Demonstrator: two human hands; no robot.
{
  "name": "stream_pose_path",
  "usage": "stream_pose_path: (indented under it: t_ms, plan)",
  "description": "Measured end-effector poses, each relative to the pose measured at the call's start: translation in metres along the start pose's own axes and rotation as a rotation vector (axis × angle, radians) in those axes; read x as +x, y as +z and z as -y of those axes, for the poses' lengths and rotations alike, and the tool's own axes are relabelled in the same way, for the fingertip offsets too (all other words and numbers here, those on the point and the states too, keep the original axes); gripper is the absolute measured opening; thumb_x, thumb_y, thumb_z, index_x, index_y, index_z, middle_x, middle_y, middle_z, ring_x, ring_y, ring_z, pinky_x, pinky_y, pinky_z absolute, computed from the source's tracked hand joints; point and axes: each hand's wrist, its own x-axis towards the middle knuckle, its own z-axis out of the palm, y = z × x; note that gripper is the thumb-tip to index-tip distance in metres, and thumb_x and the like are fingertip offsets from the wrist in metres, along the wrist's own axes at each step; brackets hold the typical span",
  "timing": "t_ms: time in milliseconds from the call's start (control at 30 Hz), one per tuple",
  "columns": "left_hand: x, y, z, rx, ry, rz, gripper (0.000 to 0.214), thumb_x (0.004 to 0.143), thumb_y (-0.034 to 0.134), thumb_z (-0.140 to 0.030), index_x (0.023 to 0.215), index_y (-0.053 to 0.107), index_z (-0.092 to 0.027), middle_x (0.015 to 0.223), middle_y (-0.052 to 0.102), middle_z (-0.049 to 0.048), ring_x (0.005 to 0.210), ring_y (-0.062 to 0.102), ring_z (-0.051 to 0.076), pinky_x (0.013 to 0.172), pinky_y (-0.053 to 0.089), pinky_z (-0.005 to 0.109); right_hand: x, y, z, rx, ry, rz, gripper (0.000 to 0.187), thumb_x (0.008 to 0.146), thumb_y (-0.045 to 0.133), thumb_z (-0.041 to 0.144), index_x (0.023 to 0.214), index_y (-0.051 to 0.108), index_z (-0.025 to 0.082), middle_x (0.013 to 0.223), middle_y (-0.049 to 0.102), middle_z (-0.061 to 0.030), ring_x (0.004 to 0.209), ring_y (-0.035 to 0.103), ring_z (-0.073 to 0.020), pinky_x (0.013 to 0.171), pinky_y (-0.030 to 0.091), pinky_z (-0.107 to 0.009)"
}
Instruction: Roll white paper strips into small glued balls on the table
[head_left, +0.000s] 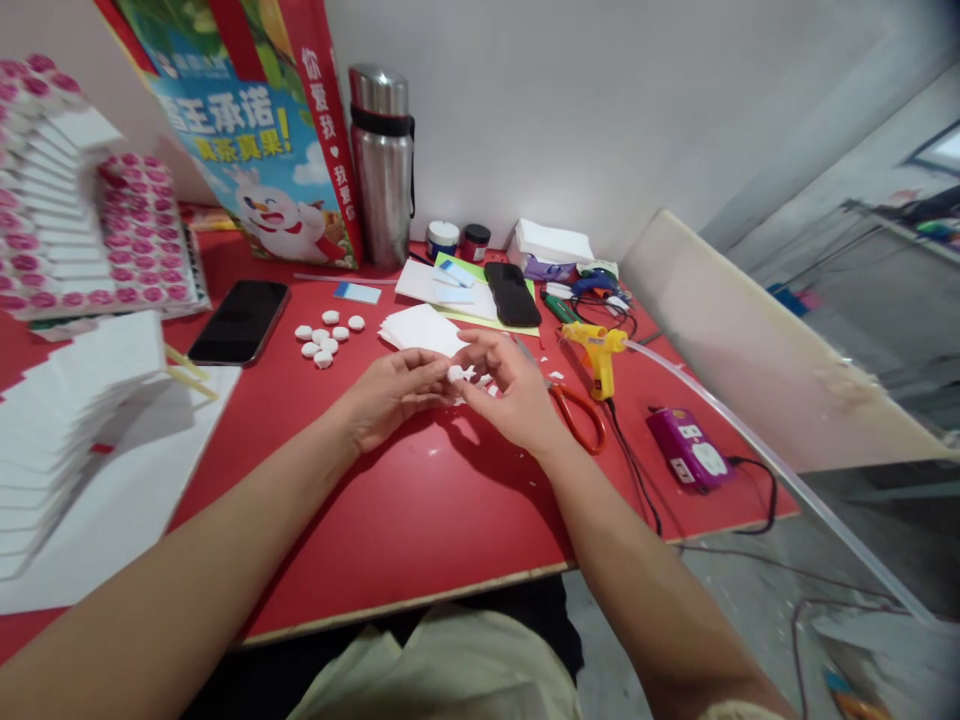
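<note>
Over the middle of the red table, my left hand (394,395) and my right hand (514,395) meet at a small white piece (460,373), which looks like folded or rolled paper. Fingers and thumbs of both hands are closed around it, hiding part of its shape. Just beyond them lies a stack of white paper sheets (421,328). Several small round white pieces (326,340) are grouped left of the stack. White scraps lie beneath and beside my right hand, and orange-handled scissors (583,420) rest to its right.
A yellow glue gun (598,350) with a long clear stick and cable lies right of the scissors, near a purple box (688,447). Phones (240,320), a steel flask (381,165), a printed bag (262,130) and white layered models (75,420) stand around the back and left.
</note>
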Motion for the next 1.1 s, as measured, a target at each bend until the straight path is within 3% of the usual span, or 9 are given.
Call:
stream_pose_path:
  t_ms: [200,367,533,833,933,1000,1100]
  plan:
    - [0.0,0.001,0.004,-0.1,-0.021,-0.007,0.032,0.068,0.09,-0.013,0.093,0.069,-0.011,0.088,0.074,0.0049,0.079,0.072,0.014,0.081,0.059,0.029,-0.003,0.001,0.008,-0.22,-0.03,0.018,0.042,0.091,0.066,0.024,0.132,0.056,0.026,0.112,0.069,-0.0047,0.089,0.065,-0.017,0.082,0.053,-0.034]
    - [0.001,0.0,0.004,-0.107,0.039,0.002,0.031,0.067,0.091,-0.017,0.09,0.071,-0.01,0.084,0.076,0.0066,0.076,0.073,0.015,0.083,0.059,0.031,0.001,0.003,0.011,0.133,0.103,-0.059,0.041,0.087,0.073,0.03,0.125,0.057,0.025,0.107,0.067,-0.0034,0.092,0.064,-0.0166,0.079,0.054,-0.032]
    - [-0.004,0.004,0.004,0.113,0.169,-0.038,0.029,0.069,0.092,-0.024,0.092,0.078,-0.013,0.089,0.079,0.0085,0.078,0.073,0.016,0.082,0.057,0.029,0.005,0.006,0.005,0.434,0.281,-0.139,0.035,0.077,0.083,0.033,0.103,0.064,0.021,0.089,0.062,0.002,0.078,0.06,-0.0115,0.071,0.052,-0.027]
    - [-0.007,0.008,0.002,0.217,0.208,-0.085,0.029,0.067,0.093,-0.026,0.092,0.083,-0.014,0.086,0.08,0.0096,0.076,0.073,0.017,0.08,0.057,0.029,0.008,0.006,-0.004,0.442,0.327,-0.128,0.039,0.07,0.088,0.033,0.1,0.065,0.021,0.086,0.063,0.0025,0.077,0.059,-0.011,0.071,0.05,-0.026]
    - [-0.005,0.007,0.003,0.142,0.194,-0.088,0.028,0.067,0.093,-0.023,0.091,0.081,-0.014,0.087,0.08,0.0082,0.075,0.073,0.015,0.079,0.057,0.027,0.006,0.002,0.005,0.368,0.31,-0.123,0.039,0.075,0.085,0.039,0.103,0.064,0.022,0.087,0.064,0.0017,0.075,0.061,-0.0123,0.068,0.051,-0.027]
    - [-0.003,0.005,0.004,0.055,0.148,-0.079,0.028,0.067,0.093,-0.022,0.091,0.08,-0.013,0.087,0.08,0.008,0.074,0.073,0.014,0.079,0.058,0.027,-0.002,-0.007,0.015,0.195,0.28,-0.166,0.031,0.083,0.077,0.042,0.104,0.064,0.023,0.086,0.066,0.0003,0.074,0.062,-0.0142,0.067,0.051,-0.029]
    - [0.001,0.002,0.003,-0.057,0.063,-0.049,0.027,0.069,0.09,-0.017,0.093,0.078,-0.011,0.089,0.08,0.0101,0.071,0.073,0.013,0.077,0.06,0.027,-0.028,-0.031,0.026,-0.41,0.189,-0.259,0.018,0.094,0.063,0.038,0.086,0.064,0.022,0.079,0.068,-0.0031,0.074,0.063,-0.0183,0.072,0.049,-0.034]
